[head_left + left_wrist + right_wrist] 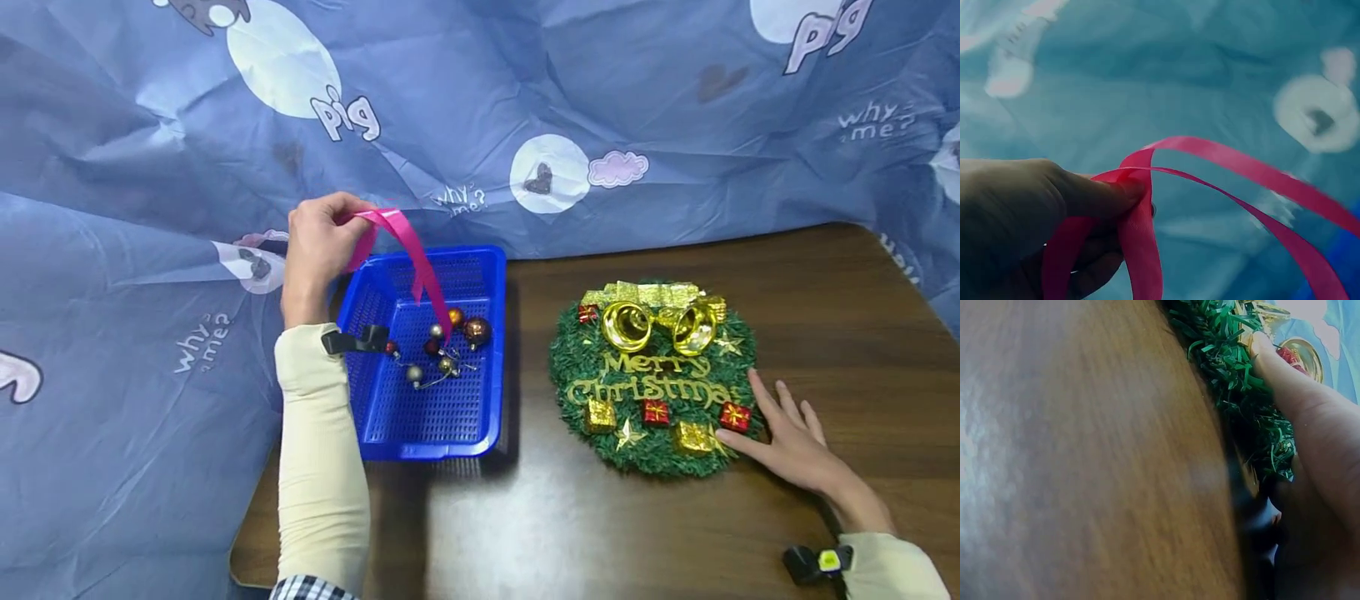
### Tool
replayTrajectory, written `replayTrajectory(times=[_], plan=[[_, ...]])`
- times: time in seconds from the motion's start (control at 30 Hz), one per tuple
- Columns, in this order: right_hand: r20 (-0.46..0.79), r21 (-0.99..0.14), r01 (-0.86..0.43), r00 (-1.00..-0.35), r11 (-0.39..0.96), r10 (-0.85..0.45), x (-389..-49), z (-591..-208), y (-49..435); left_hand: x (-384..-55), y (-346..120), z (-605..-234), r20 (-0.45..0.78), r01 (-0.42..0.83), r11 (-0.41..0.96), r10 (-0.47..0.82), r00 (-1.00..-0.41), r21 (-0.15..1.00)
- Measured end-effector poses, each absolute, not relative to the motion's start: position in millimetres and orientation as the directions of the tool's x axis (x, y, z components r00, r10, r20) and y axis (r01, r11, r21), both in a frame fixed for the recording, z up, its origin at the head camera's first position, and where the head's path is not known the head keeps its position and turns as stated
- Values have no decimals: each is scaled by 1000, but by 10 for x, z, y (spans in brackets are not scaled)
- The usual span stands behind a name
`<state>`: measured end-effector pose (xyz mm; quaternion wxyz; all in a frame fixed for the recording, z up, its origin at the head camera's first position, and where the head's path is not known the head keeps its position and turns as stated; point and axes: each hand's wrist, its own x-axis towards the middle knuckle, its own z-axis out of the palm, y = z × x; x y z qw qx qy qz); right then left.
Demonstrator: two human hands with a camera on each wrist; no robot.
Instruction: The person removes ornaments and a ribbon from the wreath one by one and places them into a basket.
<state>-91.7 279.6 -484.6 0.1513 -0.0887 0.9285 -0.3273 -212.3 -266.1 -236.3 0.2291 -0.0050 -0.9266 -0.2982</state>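
Observation:
Between thumb and fingers, my left hand [322, 246] pinches a pink ribbon [412, 242] above the far left corner of a blue plastic basket [497, 400]. One end of the ribbon hangs down into the basket; in the left wrist view more loops of ribbon [1141, 250] fall below the thumb. To the right, a green Christmas wreath [652, 450] lies flat on the table, with gold bells, small gift boxes, stars and "Merry Christmas" lettering. My right hand [795, 442] rests at the wreath's right edge with fingers spread, its thumb touching the lower right part near a gold box.
Several small bauble ornaments [476, 332] on wires lie in the basket. The brown wooden table [525, 533] ends at the back against a blue printed cloth [450, 100], which also hangs along the left side.

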Motion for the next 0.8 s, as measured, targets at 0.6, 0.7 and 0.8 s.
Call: replayTrajectory(times=[0.6, 0.7, 0.8], plan=[[-225, -632, -51, -943, 773, -246, -874, -4787, 2935, -2424, -2539, -3859, -163, -122, 895, -56, -985, 428], [-218, -635, -61, -942, 770, -255, -900, -4777, 2904, -2397, -2578, -3906, -202, -151, 897, -71, -977, 416], [-224, -639, -59, -939, 767, -260, -913, -4777, 2887, -2366, -2596, -3894, -208, -149, 904, -69, -976, 401]])
